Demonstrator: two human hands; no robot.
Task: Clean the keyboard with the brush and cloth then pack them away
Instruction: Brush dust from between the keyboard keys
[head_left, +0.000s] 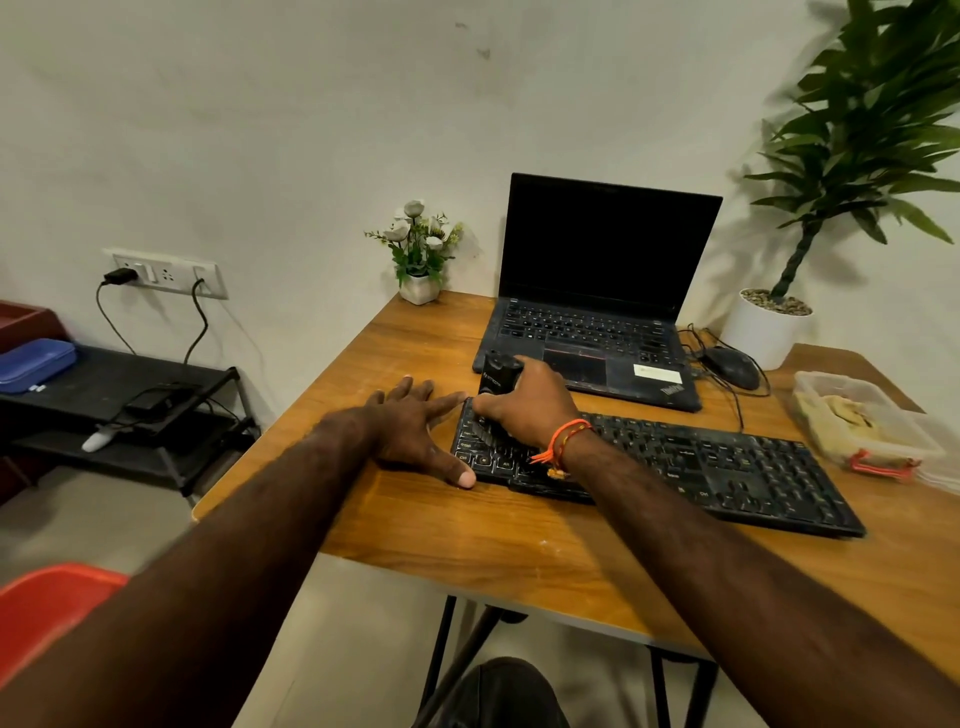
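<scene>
A black keyboard (701, 465) lies across the wooden desk (467, 530). My right hand (530, 405) grips a black brush (497, 375) by its handle, and the bristles rest on the keys at the keyboard's left end. My left hand (415, 428) lies flat on the desk with fingers spread, its thumb and fingertips touching the keyboard's left edge. A yellowish cloth (844, 415) sits inside a clear plastic box (810, 382) at the right side of the desk.
An open black laptop (597, 291) stands behind the keyboard, with a wired mouse (732, 366) to its right. A small flower pot (420, 288) and a large potted plant (769, 322) stand by the wall. A black shelf (130, 374) and a red chair (47, 608) are at the left.
</scene>
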